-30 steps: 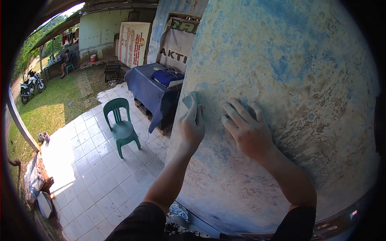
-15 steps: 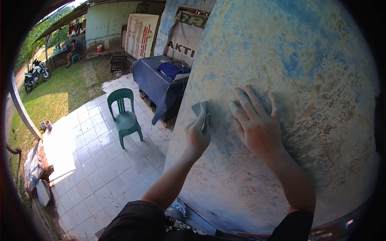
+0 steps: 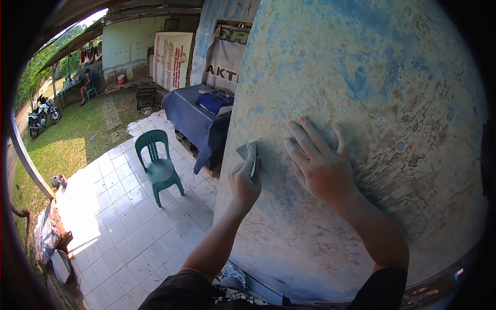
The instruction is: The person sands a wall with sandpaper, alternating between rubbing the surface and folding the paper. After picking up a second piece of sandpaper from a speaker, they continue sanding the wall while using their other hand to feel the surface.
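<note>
The left hand (image 3: 244, 185) has shifted lower on the wall (image 3: 320, 72), pinching a folded sheet (image 3: 244, 151) against it, fingers nearly closed. The right hand (image 3: 329, 176) lies open, fingers spread, apparently holding nothing. The sheet looks light, thin, stiff but bendable, best gripped along its fold; the mottled wall seems rigid.

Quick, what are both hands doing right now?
Left hand: closed, holding a grey-green sheet.
Right hand: open and spread against the wall.

The chair (image 3: 160, 171) stands on the floor (image 3: 135, 223), left of the wall (image 3: 305, 77); the counter (image 3: 192, 116) stands behind the chair; the motorcycle (image 3: 43, 117) stands on grass (image 3: 70, 135), farther left.
</note>
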The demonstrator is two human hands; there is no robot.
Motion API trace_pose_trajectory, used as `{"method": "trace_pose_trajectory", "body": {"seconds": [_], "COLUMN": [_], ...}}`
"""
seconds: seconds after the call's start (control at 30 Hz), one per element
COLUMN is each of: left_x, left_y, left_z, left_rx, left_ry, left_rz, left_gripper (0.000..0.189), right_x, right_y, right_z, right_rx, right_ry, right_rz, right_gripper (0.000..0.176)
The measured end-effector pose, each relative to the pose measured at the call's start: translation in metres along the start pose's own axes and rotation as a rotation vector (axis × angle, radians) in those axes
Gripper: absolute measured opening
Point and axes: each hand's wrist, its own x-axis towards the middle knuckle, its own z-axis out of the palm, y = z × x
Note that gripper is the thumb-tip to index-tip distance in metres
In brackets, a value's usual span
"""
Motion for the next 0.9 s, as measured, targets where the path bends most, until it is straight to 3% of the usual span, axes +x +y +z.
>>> {"method": "trace_pose_trajectory", "body": {"seconds": [0.07,0.13,0.2,0.23,0.3,0.4,0.47,0.53,0.63,0.8,0.9], "left_x": [0.034,0.059,0.061,0.047,0.002,-0.009,0.010,0.046,0.041,-0.042,-0.020], "left_y": [0.019,0.021,0.029,0.024,0.006,-0.007,-0.008,0.011,0.014,0.002,-0.007], "left_z": [-0.003,0.005,0.000,0.002,0.009,-0.003,-0.002,-0.003,0.005,-0.002,0.002], "left_rx": [-0.019,-0.121,-0.078,-0.080,-0.034,-0.022,-0.019,-0.031,-0.042,-0.048,-0.020], "left_ry": [-0.066,0.015,-0.102,-0.104,0.020,-0.056,-0.077,-0.104,-0.032,-0.025,-0.057], "left_rz": [-0.331,-0.363,-0.431,-0.426,-0.003,0.077,0.040,-0.321,-0.247,0.034,-0.004], "left_gripper": [0.033,0.021,0.038,0.038,0.037,0.039,0.040,0.038,0.034,0.038,0.039], "right_x": [-0.001,-0.001,-0.002,-0.001,-0.002,-0.003,-0.002,-0.004,-0.003,-0.004,-0.004], "right_y": [-0.001,0.001,0.002,0.002,0.001,0.002,0.000,0.000,0.002,0.000,-0.002], "right_z": [0.001,0.001,0.002,0.002,0.000,0.002,0.002,0.001,0.001,-0.001,0.001], "right_rx": [-0.020,-0.044,-0.065,-0.067,-0.005,-0.036,-0.040,-0.044,-0.048,-0.062,-0.059], "right_ry": [0.001,0.000,0.010,0.012,0.010,0.025,0.029,0.022,0.047,-0.018,0.000], "right_rz": [0.000,-0.010,-0.022,-0.017,-0.011,-0.027,-0.022,-0.027,-0.033,-0.034,-0.029], "right_gripper": [0.031,0.030,0.030,0.030,0.031,0.031,0.032,0.032,0.033,0.034,0.035]}}
